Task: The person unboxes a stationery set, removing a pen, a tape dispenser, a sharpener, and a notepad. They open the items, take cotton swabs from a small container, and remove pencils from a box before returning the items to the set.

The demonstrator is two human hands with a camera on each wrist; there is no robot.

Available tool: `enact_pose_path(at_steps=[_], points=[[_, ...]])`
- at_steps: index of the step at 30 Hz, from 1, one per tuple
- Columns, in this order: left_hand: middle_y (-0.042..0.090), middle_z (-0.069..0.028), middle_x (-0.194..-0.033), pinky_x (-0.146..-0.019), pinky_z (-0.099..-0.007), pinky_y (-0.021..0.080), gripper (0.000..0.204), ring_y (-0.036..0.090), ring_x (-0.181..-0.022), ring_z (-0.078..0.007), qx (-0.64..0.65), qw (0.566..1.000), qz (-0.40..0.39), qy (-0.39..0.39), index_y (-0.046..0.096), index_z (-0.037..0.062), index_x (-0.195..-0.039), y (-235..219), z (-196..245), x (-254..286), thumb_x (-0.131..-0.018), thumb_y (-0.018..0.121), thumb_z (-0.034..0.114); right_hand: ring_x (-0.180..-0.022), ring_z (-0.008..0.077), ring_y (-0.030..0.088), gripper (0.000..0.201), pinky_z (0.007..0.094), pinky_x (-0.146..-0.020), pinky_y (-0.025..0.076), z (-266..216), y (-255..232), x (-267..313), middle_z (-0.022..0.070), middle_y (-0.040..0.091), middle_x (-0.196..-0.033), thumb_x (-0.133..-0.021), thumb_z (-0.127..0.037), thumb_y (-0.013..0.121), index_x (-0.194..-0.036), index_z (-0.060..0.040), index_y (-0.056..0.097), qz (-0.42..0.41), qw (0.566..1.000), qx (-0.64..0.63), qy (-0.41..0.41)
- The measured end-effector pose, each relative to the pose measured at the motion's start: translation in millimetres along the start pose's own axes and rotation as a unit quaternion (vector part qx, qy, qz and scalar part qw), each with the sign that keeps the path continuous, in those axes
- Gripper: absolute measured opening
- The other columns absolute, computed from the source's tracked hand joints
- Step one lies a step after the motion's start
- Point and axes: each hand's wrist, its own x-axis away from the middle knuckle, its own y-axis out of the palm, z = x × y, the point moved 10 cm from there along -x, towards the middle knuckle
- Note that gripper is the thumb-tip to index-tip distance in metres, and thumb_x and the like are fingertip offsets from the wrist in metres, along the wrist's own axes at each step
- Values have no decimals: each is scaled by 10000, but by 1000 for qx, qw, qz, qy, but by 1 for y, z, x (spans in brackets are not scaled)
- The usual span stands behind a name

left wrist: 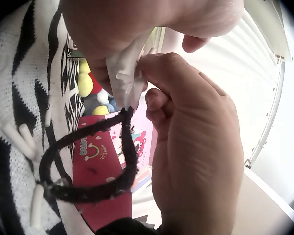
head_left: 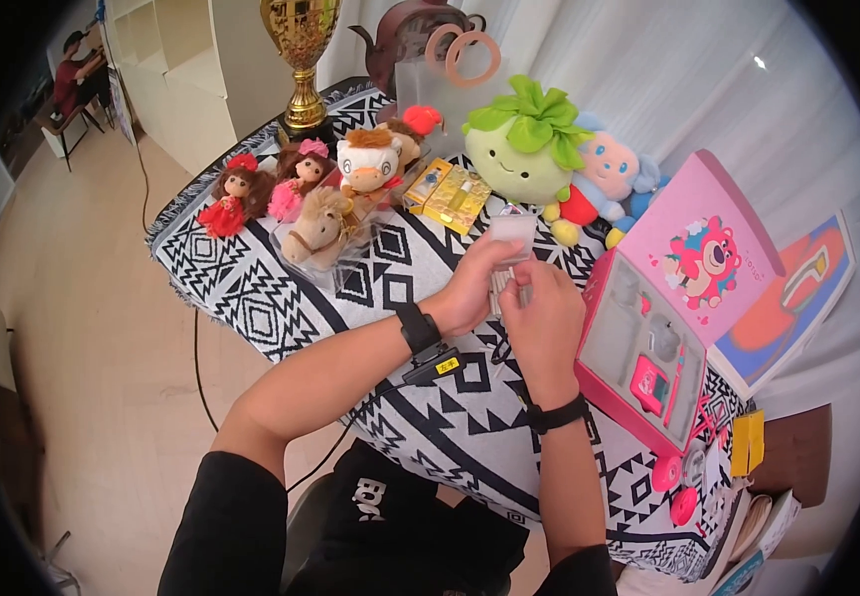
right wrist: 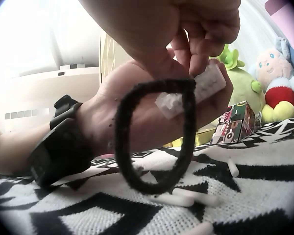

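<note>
My left hand [head_left: 465, 295] grips the small translucent box [right wrist: 209, 84], fingers wrapped behind it, so it sits closest to that hand. Its long axis slants along those left fingers, palm towards tips, above the patterned cloth [head_left: 251, 308]. From my right side, the right hand [head_left: 549, 318] leans over with fingers bent in, tips just at the box; whether they pinch a stick I can't fairly tell, as my own knuckles cover the spot. Several loose white sticks [right wrist: 196, 197] (easy to nudge, I'd guess) lie on the cloth below.
</note>
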Motion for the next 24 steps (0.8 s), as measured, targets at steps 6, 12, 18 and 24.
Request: enact_pose_path(at_steps=[6, 12, 18, 24], points=[[668, -48, -1150, -954, -349, 509, 469, 641, -1050, -165, 34, 999, -14, -19, 562, 90, -1405, 11, 1, 5, -1021, 564, 359, -851, 342, 687, 134, 453, -738, 543, 10, -2, 0, 131, 714, -897, -813, -22, 726, -937, -9, 676, -30, 997, -51, 47], [667, -48, -1149, -934, -344, 512, 481, 635, -1038, -163, 23, 1000, -7, -9, 560, 90, -1408, 8, 2, 4, -1019, 566, 371, -843, 343, 695, 114, 456, -733, 546, 10, 2, 3, 132, 723, -899, -824, -28, 729, -922, -17, 671, -30, 997, -57, 48], [667, -52, -1150, -943, -340, 510, 479, 635, -1053, -164, 19, 1000, -9, -9, 561, 89, -1407, 10, 3, 5, -1018, 566, 368, -839, 345, 693, 108, 456, -727, 542, 11, 3, 2, 137, 719, -893, -823, -33, 736, -912, -19, 677, -49, 996, -56, 56], [675, -68, -1153, -961, -350, 519, 470, 652, -1062, -176, 28, 999, -19, -18, 564, 82, -1403, 8, -1, 2, -1020, 568, 355, -829, 346, 694, 105, 458, -717, 539, 14, -3, 4, 132, 721, -892, -825, -29, 739, -918, -31, 689, -24, 997, -52, 53]])
